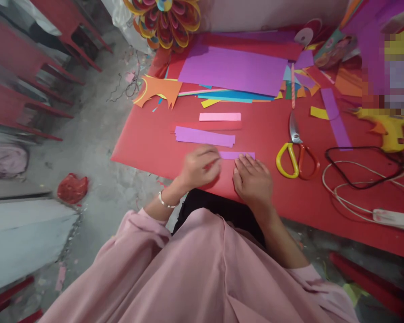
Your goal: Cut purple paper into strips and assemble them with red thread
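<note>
A narrow purple paper strip point(229, 155) lies on the red tabletop near its front edge. My left hand point(202, 167) is curled at the left end of this strip, its fingertips closed on that end. My right hand point(254, 177) rests flat over the strip's right part, fingers stretched out and pressing it down. Just beyond the hands is a small stack of purple paper strips point(205, 137). Farther back are a red strip point(210, 125), hard to tell from the tabletop, and a pink strip point(220, 116). Scissors point(293, 150) with yellow and red handles lie to the right.
A large purple sheet point(234, 69) and an orange cut-out point(158, 89) lie toward the back. At the right are a yellow glue gun point(392, 130), looped cables point(336, 193) and a white power strip point(395, 218). Red chairs point(30, 49) stand left of the table point(138, 148).
</note>
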Demonstrator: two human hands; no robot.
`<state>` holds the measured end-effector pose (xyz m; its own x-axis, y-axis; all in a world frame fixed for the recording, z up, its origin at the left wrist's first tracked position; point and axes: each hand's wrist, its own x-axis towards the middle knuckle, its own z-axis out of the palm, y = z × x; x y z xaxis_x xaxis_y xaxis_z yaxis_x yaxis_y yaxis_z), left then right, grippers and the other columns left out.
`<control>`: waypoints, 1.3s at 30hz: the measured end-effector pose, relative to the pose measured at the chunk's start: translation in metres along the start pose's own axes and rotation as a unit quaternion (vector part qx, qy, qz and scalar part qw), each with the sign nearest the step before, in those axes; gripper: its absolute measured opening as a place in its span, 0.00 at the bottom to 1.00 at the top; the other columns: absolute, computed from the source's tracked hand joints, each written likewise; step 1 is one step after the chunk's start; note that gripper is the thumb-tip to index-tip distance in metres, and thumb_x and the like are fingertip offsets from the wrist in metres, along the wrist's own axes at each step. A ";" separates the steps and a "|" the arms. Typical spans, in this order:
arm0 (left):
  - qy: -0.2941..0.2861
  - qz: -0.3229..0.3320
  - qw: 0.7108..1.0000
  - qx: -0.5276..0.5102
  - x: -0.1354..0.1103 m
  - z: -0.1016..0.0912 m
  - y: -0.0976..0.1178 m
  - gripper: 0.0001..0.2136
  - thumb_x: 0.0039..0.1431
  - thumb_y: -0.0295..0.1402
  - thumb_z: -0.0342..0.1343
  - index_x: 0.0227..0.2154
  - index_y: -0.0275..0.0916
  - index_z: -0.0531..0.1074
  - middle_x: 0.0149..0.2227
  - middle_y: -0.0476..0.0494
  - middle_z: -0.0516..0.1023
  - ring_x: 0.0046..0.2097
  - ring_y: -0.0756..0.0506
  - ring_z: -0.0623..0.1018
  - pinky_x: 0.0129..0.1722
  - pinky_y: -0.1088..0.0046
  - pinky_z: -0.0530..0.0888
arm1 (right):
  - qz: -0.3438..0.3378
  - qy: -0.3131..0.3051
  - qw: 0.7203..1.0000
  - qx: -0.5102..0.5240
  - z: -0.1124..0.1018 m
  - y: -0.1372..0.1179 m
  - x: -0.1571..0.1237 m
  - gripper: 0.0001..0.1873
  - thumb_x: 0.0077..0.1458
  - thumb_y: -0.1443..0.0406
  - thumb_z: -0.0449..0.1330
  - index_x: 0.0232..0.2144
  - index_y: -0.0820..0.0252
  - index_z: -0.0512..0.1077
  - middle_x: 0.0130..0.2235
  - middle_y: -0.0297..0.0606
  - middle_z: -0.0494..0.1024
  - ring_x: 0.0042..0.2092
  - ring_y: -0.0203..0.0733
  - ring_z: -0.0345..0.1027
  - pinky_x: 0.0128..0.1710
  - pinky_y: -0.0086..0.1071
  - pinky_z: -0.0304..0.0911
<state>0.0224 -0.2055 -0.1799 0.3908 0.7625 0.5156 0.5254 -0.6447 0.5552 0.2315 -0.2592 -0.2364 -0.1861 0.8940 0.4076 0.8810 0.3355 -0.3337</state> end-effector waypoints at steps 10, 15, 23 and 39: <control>-0.216 0.093 0.952 -0.196 0.055 0.058 -0.031 0.19 0.68 0.41 0.52 0.22 0.41 0.69 0.26 0.44 0.73 0.29 0.47 0.73 0.33 0.68 0.71 | -0.002 0.023 1.000 -0.019 -0.002 -0.005 0.001 0.17 0.68 0.68 0.55 0.51 0.64 0.82 0.52 0.50 0.85 0.60 0.55 0.78 0.63 0.48 0.66; -0.213 0.013 0.935 -0.285 0.058 0.055 -0.037 0.20 0.68 0.43 0.53 0.21 0.40 0.69 0.26 0.43 0.74 0.28 0.47 0.73 0.31 0.67 0.70 | 0.013 -0.005 1.000 -0.019 -0.009 -0.010 0.003 0.19 0.70 0.67 0.55 0.57 0.61 0.80 0.59 0.46 0.82 0.63 0.51 0.75 0.67 0.47 0.63; -0.217 0.005 0.941 -0.260 0.059 0.062 -0.037 0.12 0.63 0.34 0.54 0.23 0.41 0.71 0.29 0.43 0.78 0.32 0.46 0.77 0.34 0.67 0.73 | 0.046 -0.042 0.998 0.015 -0.016 -0.011 0.004 0.21 0.71 0.68 0.53 0.58 0.58 0.79 0.59 0.44 0.81 0.66 0.50 0.72 0.69 0.49 0.62; -0.180 0.067 0.953 -0.236 0.053 0.073 -0.042 0.09 0.60 0.23 0.54 0.32 0.37 0.80 0.38 0.39 0.83 0.39 0.45 0.82 0.40 0.70 0.77 | 0.080 -0.010 0.996 0.048 -0.050 0.022 0.069 0.17 0.70 0.65 0.55 0.51 0.57 0.82 0.50 0.44 0.87 0.50 0.50 0.82 0.54 0.43 0.75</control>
<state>0.0759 -0.1338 -0.2234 0.7092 0.5858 0.3923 0.0876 -0.6253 0.7754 0.2598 -0.2051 -0.1726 -0.0569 0.9435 0.3264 0.8545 0.2151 -0.4729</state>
